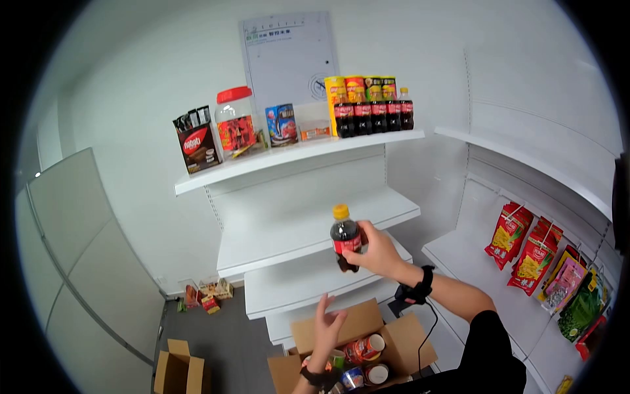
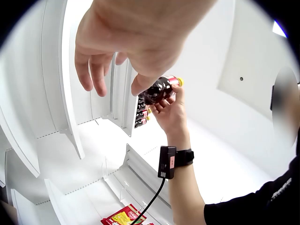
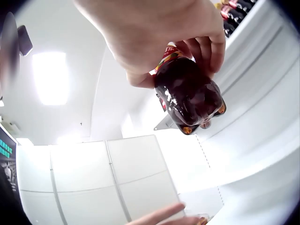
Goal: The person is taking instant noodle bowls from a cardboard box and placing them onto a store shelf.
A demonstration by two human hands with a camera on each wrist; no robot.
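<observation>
A cola bottle (image 1: 346, 238) with a yellow cap and red label is gripped round its label by my right hand (image 1: 379, 253). It stands nearly upright in the air, in front of the middle shelves. From below, the right wrist view shows its dark base (image 3: 192, 96), with fingers and thumb on both sides. My left hand (image 1: 326, 326) hangs over the open carton, lower and to the left, holding nothing. In the left wrist view the left hand (image 2: 133, 42) has loosely bent, spread fingers. Similar cola bottles (image 1: 377, 117) line the right end of the top shelf (image 1: 295, 156).
An open carton (image 1: 407, 341) below holds cans and tubs. Snack bags (image 1: 535, 256) hang on the right rack. The top shelf also bears a red-lidded jar (image 1: 235, 121), a nabati box (image 1: 199, 150) and blue cans (image 1: 281, 125). A cable trails from my right wrist. Another carton (image 1: 178, 371) stands on the floor.
</observation>
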